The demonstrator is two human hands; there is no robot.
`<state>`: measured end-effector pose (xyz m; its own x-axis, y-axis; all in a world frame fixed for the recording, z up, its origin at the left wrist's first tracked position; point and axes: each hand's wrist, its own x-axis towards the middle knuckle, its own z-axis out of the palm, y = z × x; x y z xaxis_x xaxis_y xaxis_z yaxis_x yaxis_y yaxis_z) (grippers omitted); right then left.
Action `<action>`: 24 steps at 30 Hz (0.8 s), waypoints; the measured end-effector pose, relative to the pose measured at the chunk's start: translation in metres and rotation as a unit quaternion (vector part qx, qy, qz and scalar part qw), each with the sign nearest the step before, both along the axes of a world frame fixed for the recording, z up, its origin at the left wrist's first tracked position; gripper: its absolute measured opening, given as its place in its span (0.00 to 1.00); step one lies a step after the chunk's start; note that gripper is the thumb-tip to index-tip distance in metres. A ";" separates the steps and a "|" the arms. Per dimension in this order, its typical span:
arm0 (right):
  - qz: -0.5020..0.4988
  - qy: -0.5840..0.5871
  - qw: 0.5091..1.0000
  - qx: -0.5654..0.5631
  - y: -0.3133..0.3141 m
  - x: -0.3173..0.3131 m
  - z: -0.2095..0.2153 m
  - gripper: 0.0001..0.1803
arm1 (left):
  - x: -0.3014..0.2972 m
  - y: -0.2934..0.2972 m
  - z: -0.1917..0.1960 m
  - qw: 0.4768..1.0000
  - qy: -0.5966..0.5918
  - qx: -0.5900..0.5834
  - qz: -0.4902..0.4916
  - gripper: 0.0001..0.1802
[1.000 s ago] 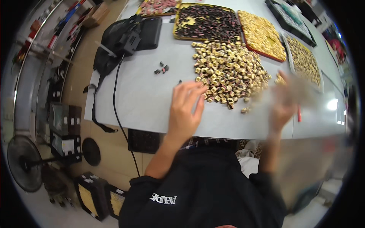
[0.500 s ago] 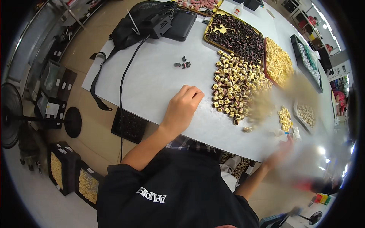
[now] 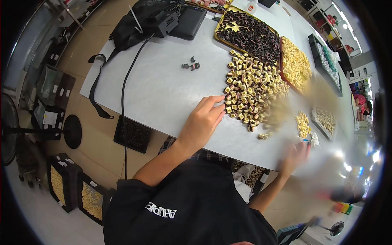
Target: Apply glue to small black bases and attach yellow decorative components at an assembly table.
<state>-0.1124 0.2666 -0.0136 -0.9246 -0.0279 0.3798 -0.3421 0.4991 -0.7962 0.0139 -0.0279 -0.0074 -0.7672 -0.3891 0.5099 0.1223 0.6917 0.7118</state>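
My left hand (image 3: 203, 120) reaches the left edge of a heap of small dark blocks with pale yellow square faces (image 3: 249, 87). Its bent fingers are apart, the tips at the outermost blocks, and nothing shows between them. Farther right, my right hand (image 3: 295, 156) is smeared behind a blurry patch, so its grip is hidden. Close to its fingertips lie a small blue-tipped item (image 3: 304, 140) and a crumpled white piece (image 3: 314, 139). Just beyond sits a small pile of pale yellow pieces (image 3: 302, 124). One loose block (image 3: 262, 136) rests at the heap's near side.
Behind the heap stand a yellow-rimmed tray of dark curved pieces (image 3: 218, 34) and a red-rimmed tray of pale yellow pieces (image 3: 281, 69). Several dark bits (image 3: 191, 64) lie at left, near a black cable (image 3: 125, 106) hanging over the table edge. A black bag (image 3: 126, 34) occupies the far left.
My left hand has moved right to the heap, and its curled fingers have spread. My right hand has drawn slightly left. The whole view has shifted a little.
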 end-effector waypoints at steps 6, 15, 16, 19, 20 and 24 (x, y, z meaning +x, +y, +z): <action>0.014 -0.083 0.994 0.069 0.007 -0.002 -0.001 0.16 | -0.001 0.005 0.001 0.989 0.049 0.130 -0.047 0.10; 0.041 -0.035 0.989 -0.137 -0.010 0.003 -0.002 0.14 | 0.004 0.017 0.011 0.807 -0.058 0.560 -0.177 0.10; 0.055 -0.051 0.982 -0.174 -0.019 0.007 0.002 0.15 | 0.003 0.018 0.011 0.807 -0.068 0.557 -0.184 0.10; 0.097 -0.081 0.960 -0.250 -0.037 0.014 0.008 0.16 | 0.002 0.023 0.009 0.797 -0.025 0.576 -0.180 0.11; 0.130 -0.097 0.944 -0.287 -0.040 0.013 0.008 0.17 | 0.000 0.026 0.008 0.799 -0.037 0.572 -0.182 0.11; 0.186 -0.144 0.897 -0.374 -0.057 0.020 0.011 0.18 | -0.004 0.032 0.003 0.811 -0.019 0.554 -0.188 0.11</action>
<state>-0.0925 0.2094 -0.0031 -0.9670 -0.1915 0.1683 -0.1012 -0.3176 -0.9428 0.0099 0.0041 -0.0048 -0.9448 -0.3270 -0.0202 0.1391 -0.4563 0.8789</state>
